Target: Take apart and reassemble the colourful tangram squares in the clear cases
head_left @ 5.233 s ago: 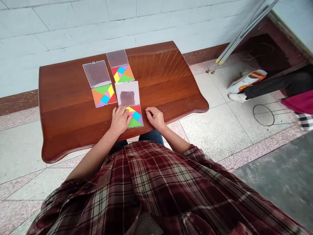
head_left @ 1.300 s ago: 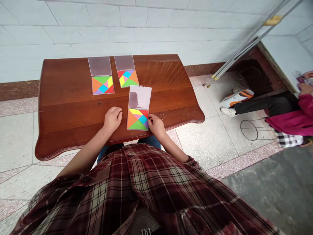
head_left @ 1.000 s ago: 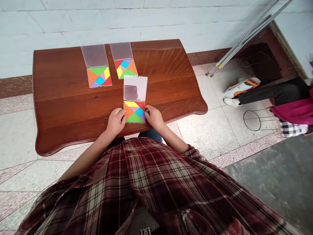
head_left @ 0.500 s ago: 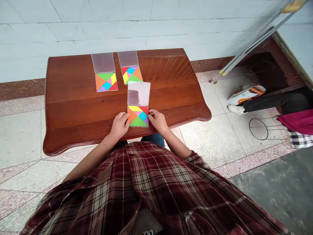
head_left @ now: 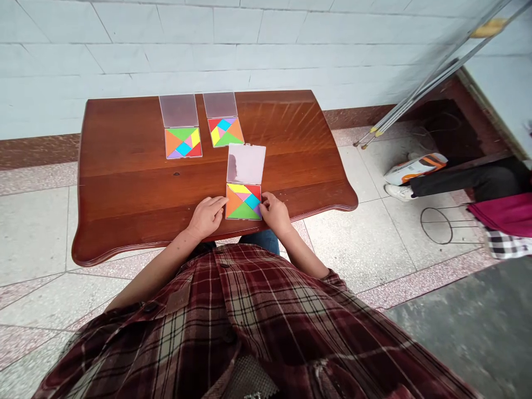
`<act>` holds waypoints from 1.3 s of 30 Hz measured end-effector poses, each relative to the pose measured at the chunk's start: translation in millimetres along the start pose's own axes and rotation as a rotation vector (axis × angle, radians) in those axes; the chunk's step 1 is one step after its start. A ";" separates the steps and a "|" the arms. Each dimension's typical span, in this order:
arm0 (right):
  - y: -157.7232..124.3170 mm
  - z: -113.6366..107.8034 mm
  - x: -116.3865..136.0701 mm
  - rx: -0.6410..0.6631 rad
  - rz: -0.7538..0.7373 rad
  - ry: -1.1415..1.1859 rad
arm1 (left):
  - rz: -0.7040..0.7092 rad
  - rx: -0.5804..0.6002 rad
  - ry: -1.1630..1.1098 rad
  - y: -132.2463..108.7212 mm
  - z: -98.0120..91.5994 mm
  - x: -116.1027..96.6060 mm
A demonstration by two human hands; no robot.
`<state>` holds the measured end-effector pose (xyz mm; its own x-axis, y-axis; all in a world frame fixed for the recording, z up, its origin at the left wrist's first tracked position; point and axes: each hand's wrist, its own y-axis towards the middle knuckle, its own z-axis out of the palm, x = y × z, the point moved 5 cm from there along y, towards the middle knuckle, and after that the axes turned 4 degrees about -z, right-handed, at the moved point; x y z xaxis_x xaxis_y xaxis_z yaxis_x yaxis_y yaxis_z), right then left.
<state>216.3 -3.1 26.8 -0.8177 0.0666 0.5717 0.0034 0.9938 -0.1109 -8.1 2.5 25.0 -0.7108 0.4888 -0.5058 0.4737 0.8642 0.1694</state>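
Observation:
A tangram case [head_left: 244, 201] lies flat near the table's front edge, its clear lid [head_left: 246, 164] swung open toward the wall. Its tray is filled with coloured pieces: yellow, red, orange, pink, blue, purple and green. My left hand [head_left: 206, 216] rests at the tray's left side, its index finger stretched out to touch the edge. On the opposite side my right hand [head_left: 276, 214] has thumb and curled fingers closed at the right edge. Two similar tangram cases, one at the back left [head_left: 183, 142] and one at the back centre [head_left: 225, 132], also lie with lids open.
The brown wooden table [head_left: 124, 183] stands close to a white tiled wall [head_left: 187, 58]. Crutches [head_left: 399, 108] lean at the right. Beyond the table's right end are a plastic bag [head_left: 415, 168], a wire ring frame [head_left: 436, 225] and another person's leg [head_left: 453, 180].
The front tangram case has slid a little to the right between my hands. My left fingers have straightened along its edge. The two rear cases stay in place; the view has shifted slightly.

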 end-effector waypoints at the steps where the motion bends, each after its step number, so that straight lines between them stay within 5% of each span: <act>1: 0.1 -0.1 -0.5 0.000 -0.010 0.008 | -0.001 0.004 -0.003 0.1 -0.3 -0.2; 9: -17.7 -8.7 8.5 -0.106 -0.259 0.010 | -0.051 0.015 0.025 1.7 -1.8 -2.6; 14: -38.0 6.2 19.8 0.050 -0.464 -0.081 | -0.092 -0.026 0.028 1.7 -2.9 0.6; 26: -38.2 14.4 36.0 0.255 -0.319 -0.372 | -0.128 -0.099 -0.076 2.8 -6.7 10.7; 33: -41.3 13.6 32.9 0.268 -0.292 -0.460 | -0.152 -0.147 0.073 74.7 -27.7 34.0; 39: -34.9 2.7 5.7 0.160 -0.235 -0.449 | -0.203 -0.117 0.252 148.5 -21.9 56.0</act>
<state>209.9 -37.6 31.7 -0.9518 -0.2356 0.1962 -0.2688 0.9490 -0.1647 11.1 160.8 40.4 -0.8974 0.3068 -0.3171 0.2567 0.9476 0.1903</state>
